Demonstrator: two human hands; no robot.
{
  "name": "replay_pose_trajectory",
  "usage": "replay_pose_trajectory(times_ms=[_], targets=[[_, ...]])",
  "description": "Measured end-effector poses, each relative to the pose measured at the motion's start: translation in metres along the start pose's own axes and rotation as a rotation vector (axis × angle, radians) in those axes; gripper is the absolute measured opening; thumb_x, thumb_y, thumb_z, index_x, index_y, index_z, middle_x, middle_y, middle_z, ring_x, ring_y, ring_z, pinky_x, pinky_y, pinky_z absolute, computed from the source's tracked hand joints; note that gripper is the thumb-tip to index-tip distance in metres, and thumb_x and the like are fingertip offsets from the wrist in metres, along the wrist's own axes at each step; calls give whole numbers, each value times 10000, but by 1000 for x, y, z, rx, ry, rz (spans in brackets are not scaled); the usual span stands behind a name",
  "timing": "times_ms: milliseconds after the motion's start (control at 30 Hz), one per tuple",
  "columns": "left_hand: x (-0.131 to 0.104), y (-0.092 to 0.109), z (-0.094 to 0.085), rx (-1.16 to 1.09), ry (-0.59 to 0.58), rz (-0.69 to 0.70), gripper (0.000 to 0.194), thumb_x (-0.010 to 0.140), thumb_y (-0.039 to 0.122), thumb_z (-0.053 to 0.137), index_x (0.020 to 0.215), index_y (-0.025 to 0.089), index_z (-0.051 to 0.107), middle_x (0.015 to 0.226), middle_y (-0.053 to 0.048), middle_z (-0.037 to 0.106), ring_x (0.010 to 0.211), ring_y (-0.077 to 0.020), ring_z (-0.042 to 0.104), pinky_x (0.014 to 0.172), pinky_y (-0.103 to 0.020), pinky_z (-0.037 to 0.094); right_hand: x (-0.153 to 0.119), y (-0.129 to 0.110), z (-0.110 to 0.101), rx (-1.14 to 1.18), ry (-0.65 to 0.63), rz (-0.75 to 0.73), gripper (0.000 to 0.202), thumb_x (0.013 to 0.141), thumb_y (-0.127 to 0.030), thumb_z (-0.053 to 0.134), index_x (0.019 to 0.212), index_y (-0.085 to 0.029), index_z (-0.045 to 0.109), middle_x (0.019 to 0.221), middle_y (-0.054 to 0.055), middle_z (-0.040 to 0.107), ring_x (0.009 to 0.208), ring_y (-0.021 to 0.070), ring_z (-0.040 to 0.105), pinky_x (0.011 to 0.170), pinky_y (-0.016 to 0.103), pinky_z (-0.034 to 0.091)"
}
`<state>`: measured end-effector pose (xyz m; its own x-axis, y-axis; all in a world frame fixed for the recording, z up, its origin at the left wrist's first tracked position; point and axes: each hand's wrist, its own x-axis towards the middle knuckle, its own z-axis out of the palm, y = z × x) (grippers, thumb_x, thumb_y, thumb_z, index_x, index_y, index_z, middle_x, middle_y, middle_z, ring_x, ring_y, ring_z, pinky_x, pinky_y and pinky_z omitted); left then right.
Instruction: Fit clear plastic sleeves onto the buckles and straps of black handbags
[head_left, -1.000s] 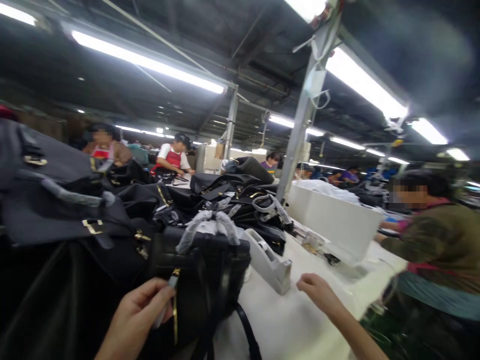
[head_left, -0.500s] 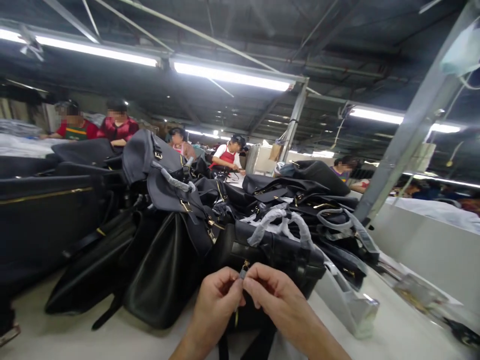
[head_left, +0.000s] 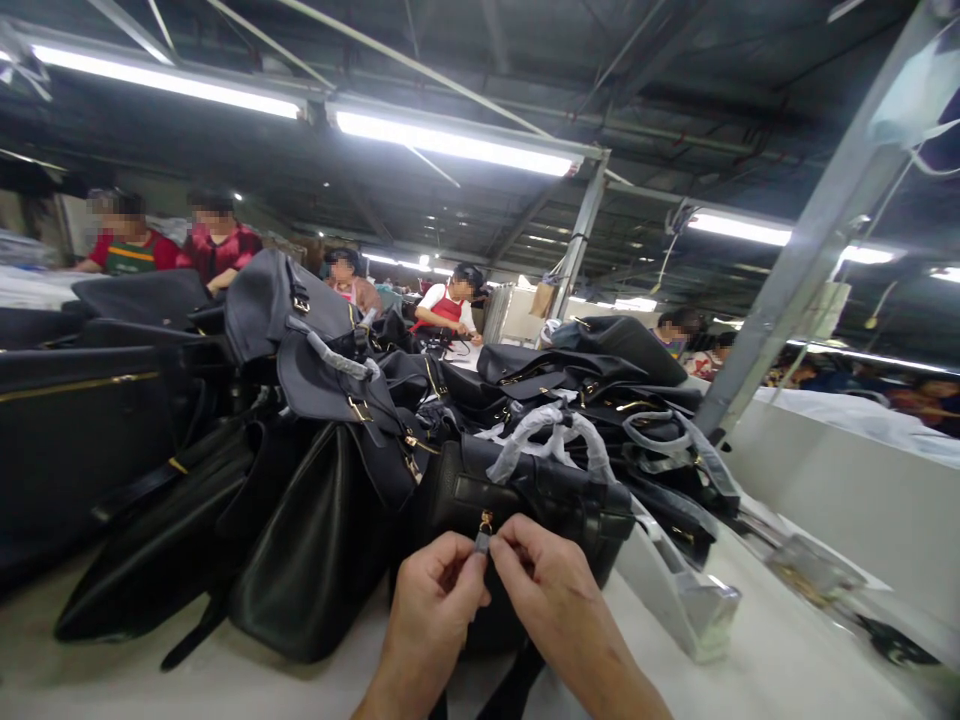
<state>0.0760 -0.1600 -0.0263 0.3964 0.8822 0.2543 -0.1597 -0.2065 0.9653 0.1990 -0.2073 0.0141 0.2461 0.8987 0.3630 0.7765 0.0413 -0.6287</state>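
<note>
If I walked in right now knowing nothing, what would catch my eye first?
Probably the heap of black handbags piled across the white table, filling the left and middle. At the bottom centre, the left hand and right hand pinch a small zipper pull on the nearest black bag, whose handles are wrapped in pale paper. Overhead, long bright strip lights run under the dark ceiling.

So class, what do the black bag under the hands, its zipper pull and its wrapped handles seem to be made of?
Black bag: probably leather or imitation, smooth with a soft sheen. Zipper pull: gold-toned metal, by its glint. Handle wrapping: thin whitish foam or paper, crinkled and matte.
</note>
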Motion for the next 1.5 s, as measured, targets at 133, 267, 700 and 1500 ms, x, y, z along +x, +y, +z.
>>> replay_pose_trajectory(times_ms=[133, 267, 700, 1500], targets=[[-2, 3, 1, -58, 4, -7, 266, 783, 385, 622, 660, 148, 611, 559, -14, 553, 528, -115, 472, 513, -223, 359, -1, 1, 1, -28, 30, -5, 271, 856, -345, 494, 623, -219, 550, 563, -12, 560, 544, 153, 510, 540, 276, 301], [-3, 5, -1, -178, -41, -103, 329, 773, 453, 643, 651, 152, 594, 525, 0, 532, 486, -97, 436, 493, -218, 342, -2, 1, -2, 24, -14, 10, 297, 872, -378, 491, 643, -221, 595, 575, -5, 589, 555, 156, 535, 547, 268, 330], [-3, 7, -1, -96, -4, -27, 311, 786, 438, 645, 667, 159, 576, 574, -16, 587, 534, -111, 492, 540, -228, 383, -6, 8, 3, -205, 213, -31, 222, 835, -413, 621, 689, -251, 583, 594, 1, 596, 533, 169, 528, 534, 277, 287], [-19, 3, 14, -89, 137, 3, 264, 770, 348, 652, 833, 212, 434, 543, 54, 535, 503, -110, 499, 494, -203, 390, -4, -4, 11, 994, -176, 454, 488, 587, -579, 776, 724, -164, 560, 419, -126, 321, 351, 16, 170, 351, 173, 97]])
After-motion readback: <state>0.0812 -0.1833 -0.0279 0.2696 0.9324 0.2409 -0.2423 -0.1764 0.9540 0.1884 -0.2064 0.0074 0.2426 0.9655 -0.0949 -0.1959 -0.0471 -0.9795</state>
